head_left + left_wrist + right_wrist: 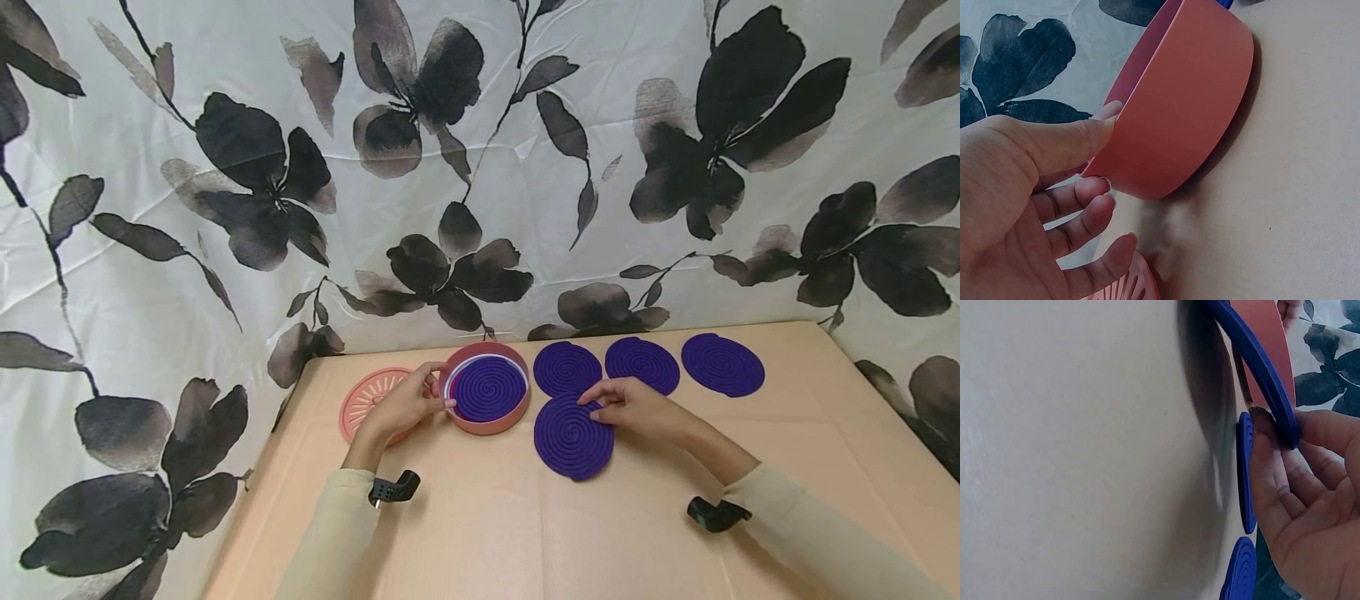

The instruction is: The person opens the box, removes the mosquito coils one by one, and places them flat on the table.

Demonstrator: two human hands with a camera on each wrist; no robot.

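Note:
With thumb and finger, my left hand (405,406) pinches the rim of a round reddish-pink container (483,427); its other fingers are spread below the rim in the left wrist view. A purple-blue spiral coaster (491,389) lies inside the container, with a whitish ring around it. My right hand (637,408) pinches another spiral coaster (572,439) by its upper right edge. That coaster is raised off the table and tilted, its shadow beneath it in the right wrist view. Its thin blue edge (1254,359) overlaps the container there.
Three more spiral coasters lie along the table's back: one left (567,367), one middle (647,364), one right (723,365). A pink slotted disc (362,398) lies left of the container, partly behind my left hand. A floral cloth (480,167) hangs behind the table (480,533).

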